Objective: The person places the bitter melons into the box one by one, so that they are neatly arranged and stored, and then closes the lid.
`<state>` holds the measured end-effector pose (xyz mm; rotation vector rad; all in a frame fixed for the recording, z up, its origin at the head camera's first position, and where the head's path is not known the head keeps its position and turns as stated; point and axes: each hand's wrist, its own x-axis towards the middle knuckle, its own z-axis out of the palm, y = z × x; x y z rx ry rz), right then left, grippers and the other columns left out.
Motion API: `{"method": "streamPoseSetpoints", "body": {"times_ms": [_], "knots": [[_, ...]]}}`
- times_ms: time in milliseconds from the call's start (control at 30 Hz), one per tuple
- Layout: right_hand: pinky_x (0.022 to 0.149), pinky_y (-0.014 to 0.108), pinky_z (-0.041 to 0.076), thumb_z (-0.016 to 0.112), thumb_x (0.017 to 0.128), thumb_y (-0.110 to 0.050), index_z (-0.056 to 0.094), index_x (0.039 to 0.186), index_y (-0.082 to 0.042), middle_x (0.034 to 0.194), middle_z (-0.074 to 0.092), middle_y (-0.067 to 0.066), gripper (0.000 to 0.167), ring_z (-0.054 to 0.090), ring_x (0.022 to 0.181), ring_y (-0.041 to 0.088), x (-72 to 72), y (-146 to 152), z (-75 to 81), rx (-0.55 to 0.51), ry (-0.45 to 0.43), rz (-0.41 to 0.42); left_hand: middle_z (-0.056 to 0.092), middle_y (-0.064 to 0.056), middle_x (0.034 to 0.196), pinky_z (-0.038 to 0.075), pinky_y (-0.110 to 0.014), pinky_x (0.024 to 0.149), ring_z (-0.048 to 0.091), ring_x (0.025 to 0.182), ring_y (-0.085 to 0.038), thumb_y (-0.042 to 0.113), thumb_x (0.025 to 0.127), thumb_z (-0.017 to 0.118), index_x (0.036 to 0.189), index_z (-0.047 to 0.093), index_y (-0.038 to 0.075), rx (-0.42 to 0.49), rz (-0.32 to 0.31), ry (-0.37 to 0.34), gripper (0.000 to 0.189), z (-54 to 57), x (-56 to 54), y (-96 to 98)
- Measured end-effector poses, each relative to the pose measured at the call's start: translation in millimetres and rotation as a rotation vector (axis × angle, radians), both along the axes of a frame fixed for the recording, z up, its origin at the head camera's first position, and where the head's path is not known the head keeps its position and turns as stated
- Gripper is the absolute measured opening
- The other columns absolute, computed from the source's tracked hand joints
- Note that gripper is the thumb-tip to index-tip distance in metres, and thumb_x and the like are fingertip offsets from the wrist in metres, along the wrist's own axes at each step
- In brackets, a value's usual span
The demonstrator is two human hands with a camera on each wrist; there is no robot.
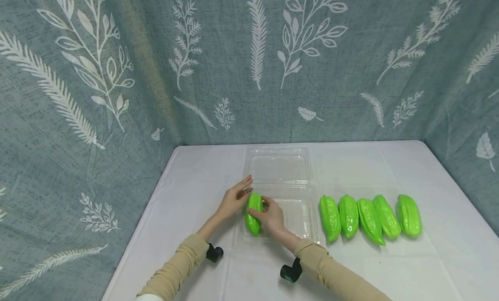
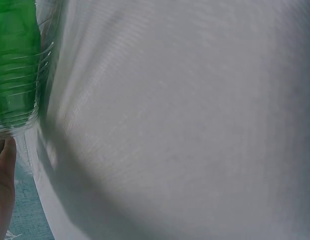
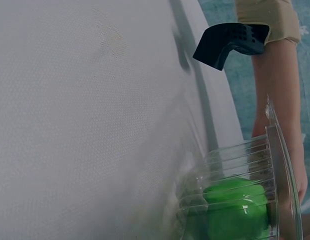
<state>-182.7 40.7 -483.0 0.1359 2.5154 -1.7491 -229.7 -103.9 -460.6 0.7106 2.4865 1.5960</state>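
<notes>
A green star fruit stands lengthwise in the left part of a clear plastic clamshell box. My right hand grips it from the right, thumb over the top. At the box's left side is my left hand, its fingers stretched forward near the hinge. In the left wrist view, the green fruit shows through the ribbed wall, and fingertips of the left hand are by the box corner. Through the clear wall in the right wrist view, the fruit is also visible; the right hand's fingers are hidden there.
Several more green star fruits lie in a row right of the box. The box's lid lies folded back toward the curtain. A white cloth covers the table. Black wrist cameras hang below both sleeves.
</notes>
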Motion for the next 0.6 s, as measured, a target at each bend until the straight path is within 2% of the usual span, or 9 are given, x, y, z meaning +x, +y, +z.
{"method": "streamPoseSetpoints", "body": {"times_ms": [233, 600], "knots": [[0.088, 0.045, 0.057, 0.073, 0.081, -0.021, 0.045, 0.131, 0.011, 0.123, 0.057, 0.032, 0.065, 0.060, 0.108, 0.043, 0.7, 0.3, 1.5, 0.026, 0.013, 0.005, 0.030, -0.026, 0.150, 0.043, -0.047, 0.106, 0.053, 0.120, -0.043, -0.011, 0.091, 0.047, 0.136, 0.039, -0.014, -0.003, 0.000, -0.004, 0.045, 1.0, 0.4, 0.5], [0.086, 0.045, 0.057, 0.075, 0.080, -0.024, 0.043, 0.132, 0.010, 0.119, 0.058, 0.029, 0.070, 0.061, 0.106, 0.041, 0.5, 2.7, 1.6, 0.017, -0.017, 0.030, 0.030, -0.026, 0.150, 0.043, -0.047, 0.105, 0.053, 0.120, -0.044, -0.011, 0.091, 0.046, 0.135, 0.039, -0.014, -0.009, 0.004, -0.005, 0.045, 2.0, 1.1, 0.2]]}}
